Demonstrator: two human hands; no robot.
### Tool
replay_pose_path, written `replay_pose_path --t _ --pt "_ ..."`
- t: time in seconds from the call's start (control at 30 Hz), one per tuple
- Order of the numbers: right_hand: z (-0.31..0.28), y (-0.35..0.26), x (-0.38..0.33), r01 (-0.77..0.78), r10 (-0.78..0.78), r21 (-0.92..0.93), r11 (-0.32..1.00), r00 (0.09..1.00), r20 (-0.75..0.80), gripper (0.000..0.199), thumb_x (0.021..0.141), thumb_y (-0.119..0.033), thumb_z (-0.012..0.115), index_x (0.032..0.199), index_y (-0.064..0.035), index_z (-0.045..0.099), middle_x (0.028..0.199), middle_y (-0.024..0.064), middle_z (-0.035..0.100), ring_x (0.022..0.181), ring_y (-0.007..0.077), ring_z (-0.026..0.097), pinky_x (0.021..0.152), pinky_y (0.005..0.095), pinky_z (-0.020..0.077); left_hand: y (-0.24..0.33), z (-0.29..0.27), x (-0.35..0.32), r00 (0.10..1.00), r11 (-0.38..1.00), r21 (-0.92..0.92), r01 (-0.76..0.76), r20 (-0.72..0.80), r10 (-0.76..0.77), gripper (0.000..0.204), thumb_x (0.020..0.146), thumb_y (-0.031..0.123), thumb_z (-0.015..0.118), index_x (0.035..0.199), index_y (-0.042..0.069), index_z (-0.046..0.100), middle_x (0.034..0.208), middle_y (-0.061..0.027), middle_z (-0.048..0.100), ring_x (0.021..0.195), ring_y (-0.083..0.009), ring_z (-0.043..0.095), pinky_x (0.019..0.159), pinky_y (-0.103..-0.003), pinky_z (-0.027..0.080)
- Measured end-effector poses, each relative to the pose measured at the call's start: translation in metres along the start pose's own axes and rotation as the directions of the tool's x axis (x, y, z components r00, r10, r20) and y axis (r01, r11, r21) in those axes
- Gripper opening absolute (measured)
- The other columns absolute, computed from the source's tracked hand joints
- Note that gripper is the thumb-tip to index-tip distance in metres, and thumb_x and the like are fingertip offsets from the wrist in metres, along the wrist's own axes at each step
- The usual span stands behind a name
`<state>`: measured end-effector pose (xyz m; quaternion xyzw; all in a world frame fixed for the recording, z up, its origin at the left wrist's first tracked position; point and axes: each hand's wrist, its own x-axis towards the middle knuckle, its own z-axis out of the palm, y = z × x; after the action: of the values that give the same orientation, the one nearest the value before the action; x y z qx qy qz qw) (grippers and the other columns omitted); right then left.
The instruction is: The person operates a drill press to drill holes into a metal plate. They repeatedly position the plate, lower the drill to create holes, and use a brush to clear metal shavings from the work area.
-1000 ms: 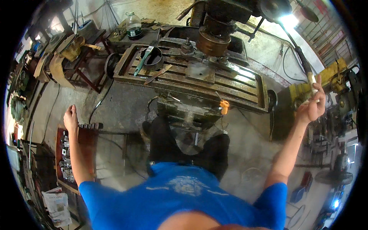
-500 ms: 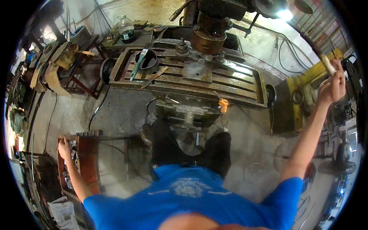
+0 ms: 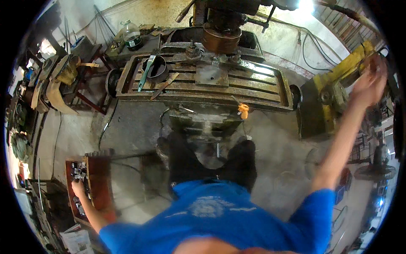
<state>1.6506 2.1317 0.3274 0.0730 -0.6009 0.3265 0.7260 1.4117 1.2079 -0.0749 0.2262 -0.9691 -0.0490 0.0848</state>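
Mixed light, middling overall. Lamp (image 3: 305, 5) at top right is blown out to white, hard glare streaks the right part of the machine table (image 3: 274, 100). Wall (image 3: 287, 40) behind it reads bright, yellowish toward the middle. Opening (image 3: 47, 48) at upper left clips white too; small bluish light (image 3: 380, 202) at lower right flares. Spindle head (image 3: 222, 19) and trousers (image 3: 190, 163) sink to near black, detail crushed. Floor (image 3: 281, 144) looks hazy, low contrast. Right hand (image 3: 372, 80) smeared by motion blur, fingers hard to separate; left hand (image 3: 78, 188) small and soft. Fisheye: black corners, straight edges bowing near the rim, newspaper (image 3: 75, 242) at lower left mushy
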Motion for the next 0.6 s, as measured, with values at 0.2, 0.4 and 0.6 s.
replay_pose_path --t 0.2,0.4,0.6 --pt "-0.099 0.073 -0.351 -0.892 0.976 -0.413 0.187 0.12 0.182 0.043 0.067 0.0 0.053 0.109 0.0065 0.056 0.1 0.0159 0.062 0.093 0.023 0.061 0.077 0.0284 0.0481 0.037 -0.017 -0.013 0.994 0.997 -0.076 -0.019 0.107 0.027 0.034 0.073 0.024 0.059 0.099 0.002 0.06 0.097 -0.0187 0.062 0.094 -0.0353 0.058 0.08 -0.042 0.045" --pt "-0.062 0.1 -0.421 -0.964 0.927 -0.264 0.032 -0.07 0.369 0.05 0.068 -0.005 0.045 0.117 0.0048 0.05 0.112 0.0081 0.055 0.106 0.0184 0.05 0.092 0.0255 0.034 0.053 -0.037 -0.022 0.985 0.994 0.092 0.058 0.159 -0.072 0.036 0.071 0.029 0.062 0.099 0.006 0.059 0.1 -0.0183 0.061 0.096 -0.0357 0.057 0.08 -0.044 0.046" --pt "-0.05 0.099 -0.422 -0.828 0.925 -0.519 0.212 -0.001 0.38 0.036 0.066 -0.011 0.051 0.101 -0.0021 0.056 0.083 0.0008 0.057 0.075 0.0115 0.049 0.068 0.0266 0.0399 0.068 -0.038 -0.019 0.967 0.975 0.194 0.107 0.208 -0.147 0.035 0.071 0.025 0.058 0.1 0.005 0.054 0.104 -0.0184 0.059 0.1 -0.0362 0.055 0.08 -0.045 0.045"
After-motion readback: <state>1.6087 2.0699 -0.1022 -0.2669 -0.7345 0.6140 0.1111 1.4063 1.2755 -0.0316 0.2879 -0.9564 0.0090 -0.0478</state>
